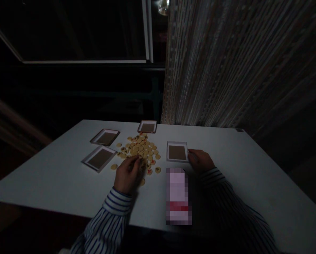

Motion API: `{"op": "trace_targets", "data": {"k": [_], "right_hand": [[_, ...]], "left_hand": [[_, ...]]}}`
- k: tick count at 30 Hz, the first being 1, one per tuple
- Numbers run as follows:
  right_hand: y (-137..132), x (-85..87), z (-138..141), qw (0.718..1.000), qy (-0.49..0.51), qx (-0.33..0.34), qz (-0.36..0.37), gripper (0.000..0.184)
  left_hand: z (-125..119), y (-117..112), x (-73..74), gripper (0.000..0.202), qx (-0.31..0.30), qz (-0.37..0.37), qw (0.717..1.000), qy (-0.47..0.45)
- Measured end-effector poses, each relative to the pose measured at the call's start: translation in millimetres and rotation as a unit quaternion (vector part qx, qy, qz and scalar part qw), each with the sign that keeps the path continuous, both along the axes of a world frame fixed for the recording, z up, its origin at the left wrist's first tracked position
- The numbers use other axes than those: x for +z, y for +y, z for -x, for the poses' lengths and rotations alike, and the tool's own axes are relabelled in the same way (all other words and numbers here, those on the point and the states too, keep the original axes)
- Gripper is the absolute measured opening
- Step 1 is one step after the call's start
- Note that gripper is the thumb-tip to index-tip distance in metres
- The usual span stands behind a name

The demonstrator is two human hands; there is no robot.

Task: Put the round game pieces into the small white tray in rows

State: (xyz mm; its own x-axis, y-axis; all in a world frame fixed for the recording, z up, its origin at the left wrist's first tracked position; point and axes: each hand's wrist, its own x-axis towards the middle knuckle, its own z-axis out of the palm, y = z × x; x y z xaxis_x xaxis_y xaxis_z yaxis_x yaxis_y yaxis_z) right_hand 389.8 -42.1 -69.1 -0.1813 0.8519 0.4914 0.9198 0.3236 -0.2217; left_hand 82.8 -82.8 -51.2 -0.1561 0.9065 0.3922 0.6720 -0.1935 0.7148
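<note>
Now, left hand (127,175) among game discs (144,150)

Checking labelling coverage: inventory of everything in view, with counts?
white table: 1, white, under everything
round game pieces: dozens, exact count unclear, cream with red or dark marks, loose pile mid-table, a few strays
square trays: 4, white rim, brown base, three beyond and left of the pile, one right of it
blurred object: 1, pink and red, kind hidden, near edge between the hands
string curtain: 1, grey-brown, behind the table, right
window frame: 1, pale, upper left
left hand: 1, at the pile's near side
right hand: 1, at the right tray's edge
striped sleeves: 2, white with blue stripes, on both forearms
</note>
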Motion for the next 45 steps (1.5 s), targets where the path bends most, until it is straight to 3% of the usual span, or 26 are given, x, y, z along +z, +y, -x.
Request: {"op": "trace_targets", "data": {"k": [7, 16, 21, 25, 30, 34, 38, 42, 45], "right_hand": [[-2.3, -0.3, 8.6, 1.000, 0.006, 0.027, -0.014, 0.029], [-8.1, 2.5, 22.9, 0.997, 0.049, 0.063, -0.018, 0.028], [-13.9, 13.2, 36.6, 0.991, 0.092, 0.092, 0.003, 0.024], [-15.5, 22.0, 45.5, 0.987, 0.125, 0.100, 0.009, 0.023], [-13.5, 31.0, 61.3, 0.985, 0.141, 0.096, 0.027, 0.020], [-9.5, 32.3, 73.1, 0.987, 0.116, 0.102, 0.034, 0.018], [-5.9, 21.3, 73.6, 0.992, 0.080, 0.093, 0.018, 0.018], [-6.9, 9.9, 70.8, 0.995, 0.016, 0.097, 0.010, 0.019], [-9.9, 8.4, 73.0, 0.993, -0.006, 0.115, 0.019, 0.023]], "left_hand": [[2.9, -13.2, -31.2, 0.026, 0.043, -0.091, 0.993, 0.054], [4.5, -16.4, -38.4, 0.025, 0.032, -0.123, 0.990, 0.064], [5.7, -17.2, -35.3, 0.026, 0.003, -0.120, 0.991, 0.066], [8.9, -11.6, -24.5, 0.025, -0.038, -0.104, 0.992, 0.064], [6.4, 14.4, 3.5, 0.026, -0.074, -0.068, 0.994, 0.034], [-4.2, 41.1, 16.9, 0.026, -0.146, -0.043, 0.988, 0.012], [-7.6, 57.6, 11.0, 0.025, -0.218, -0.035, 0.974, 0.051], [-2.3, 60.4, 2.2, 0.024, -0.260, -0.045, 0.952, 0.152], [-2.8, 58.7, -0.2, 0.025, -0.251, -0.083, 0.940, 0.215]]}}
